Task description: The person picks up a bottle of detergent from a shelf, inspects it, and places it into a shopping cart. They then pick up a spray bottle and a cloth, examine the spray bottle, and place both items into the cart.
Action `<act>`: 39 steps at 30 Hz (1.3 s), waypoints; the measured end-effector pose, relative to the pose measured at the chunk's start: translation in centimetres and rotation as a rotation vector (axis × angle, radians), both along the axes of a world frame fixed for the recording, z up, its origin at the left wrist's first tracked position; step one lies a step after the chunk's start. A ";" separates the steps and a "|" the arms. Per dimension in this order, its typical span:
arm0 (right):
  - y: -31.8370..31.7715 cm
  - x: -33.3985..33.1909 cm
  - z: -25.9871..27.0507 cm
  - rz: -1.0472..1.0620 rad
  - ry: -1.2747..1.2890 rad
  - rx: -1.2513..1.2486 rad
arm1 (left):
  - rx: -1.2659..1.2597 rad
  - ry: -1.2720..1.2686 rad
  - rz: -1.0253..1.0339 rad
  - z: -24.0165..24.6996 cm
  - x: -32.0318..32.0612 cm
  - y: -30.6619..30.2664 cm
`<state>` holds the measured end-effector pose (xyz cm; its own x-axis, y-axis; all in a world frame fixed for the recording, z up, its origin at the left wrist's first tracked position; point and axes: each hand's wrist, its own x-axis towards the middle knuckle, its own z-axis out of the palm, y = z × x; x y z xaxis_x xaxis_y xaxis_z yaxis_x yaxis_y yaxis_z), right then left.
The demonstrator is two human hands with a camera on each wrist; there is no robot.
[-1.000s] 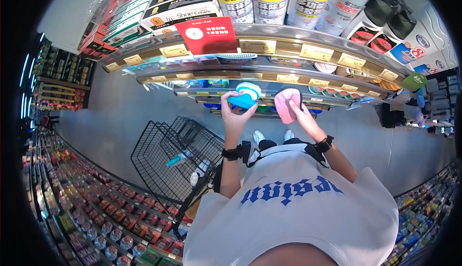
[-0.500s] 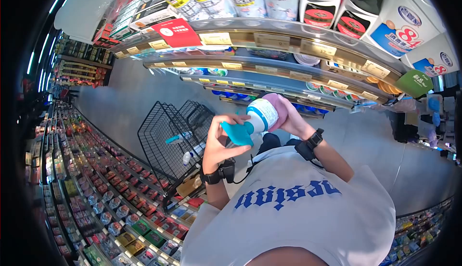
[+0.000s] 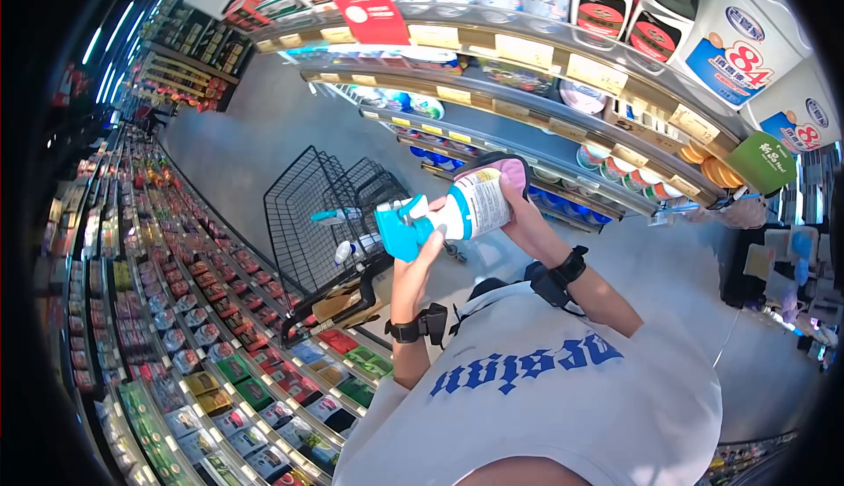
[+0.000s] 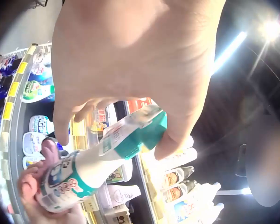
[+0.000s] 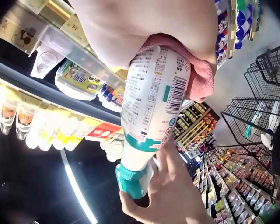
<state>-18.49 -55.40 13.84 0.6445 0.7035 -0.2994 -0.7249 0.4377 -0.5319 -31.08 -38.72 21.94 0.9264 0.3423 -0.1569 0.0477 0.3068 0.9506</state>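
In the head view a white spray bottle [image 3: 482, 200] with a teal trigger head [image 3: 400, 229] lies slanted between both hands, its head toward the left. The left hand [image 3: 420, 253] holds it at the neck, thumb along the near side. A pink cloth [image 5: 200, 84] with a dark edge wraps part of the bottle's lower end. Through that cloth, the right hand [image 3: 520, 221] grips the base. The printed back label and barcode [image 5: 177, 91] face the right wrist camera. From the left wrist, the left thumb [image 4: 170, 145] shows against the teal head.
A black wire shopping cart [image 3: 308, 213] with several bottles inside stands to the left. Ahead is a shelf [image 3: 492, 117] of cleaning products, with large white jugs [image 3: 734, 55] at upper right. Rows of packaged goods [image 3: 220, 328] line the left side behind the cart.
The right hand has brought the pink cloth from beside the bottle onto its lower end. The bottle has tipped sideways, and the left hand has shifted from the trigger head toward the neck.
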 end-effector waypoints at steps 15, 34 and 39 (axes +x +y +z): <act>12.8 -14.6 2.8 0.249 -0.158 -0.040 | -0.302 -0.249 0.441 -3.3 -11.8 10.2; 17.3 -22.0 5.0 0.680 -0.131 -0.110 | 0.046 -0.631 0.383 -3.5 -18.9 14.9; 15.9 -20.3 5.8 0.699 0.023 0.092 | 0.008 -0.405 0.294 -2.5 -17.3 13.1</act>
